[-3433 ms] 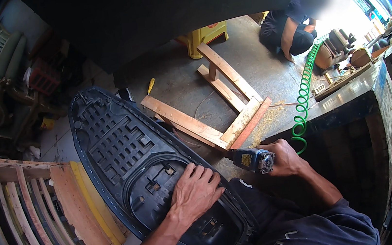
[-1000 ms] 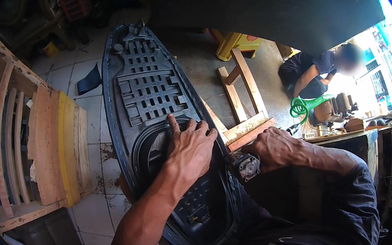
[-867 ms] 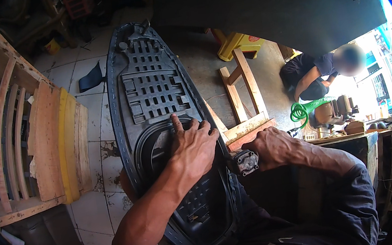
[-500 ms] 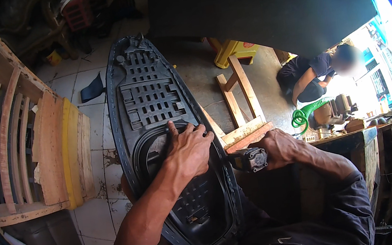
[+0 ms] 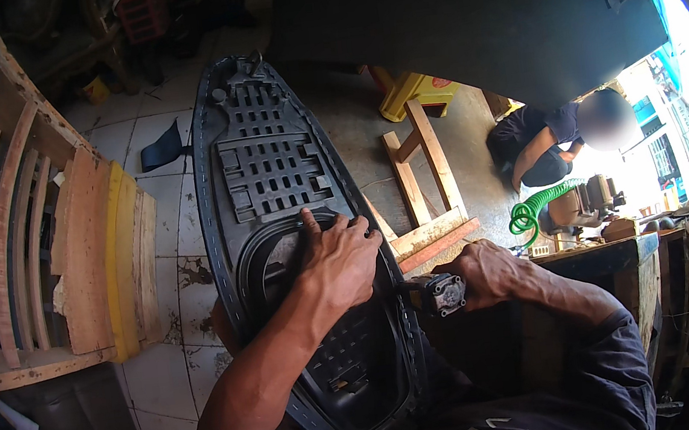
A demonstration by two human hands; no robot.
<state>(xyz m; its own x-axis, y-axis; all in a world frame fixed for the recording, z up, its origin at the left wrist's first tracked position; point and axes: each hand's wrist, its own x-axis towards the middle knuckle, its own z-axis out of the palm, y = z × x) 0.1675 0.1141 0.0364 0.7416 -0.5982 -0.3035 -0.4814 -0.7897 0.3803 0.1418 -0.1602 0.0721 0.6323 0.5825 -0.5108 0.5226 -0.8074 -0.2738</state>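
Note:
A long black motorcycle seat (image 5: 275, 176) lies underside up, its far end narrow, with a row of staples along its dark cover's folded edge. My left hand (image 5: 340, 263) presses on the plastic base beside the oval recess, index finger stretched forward and the other fingers spread toward the right rim. At the seat's right side, my right hand (image 5: 489, 273) is closed around a staple gun (image 5: 444, 293). The gun's nose meets or nearly meets the right rim; the exact contact is hidden. Its handle is mostly covered by my fingers.
A slatted wooden frame (image 5: 83, 256) stands at left on the tiled floor. Beyond the seat are a small wooden stand (image 5: 425, 171) and a yellow plastic stool (image 5: 412, 97). A person (image 5: 537, 135) crouches at right, near a coiled green hose (image 5: 525, 214) and a workbench (image 5: 598, 248).
The staple gun and my right hand have shifted slightly toward me along the seat's right rim. My left hand stays on the base, and the view has tilted a little.

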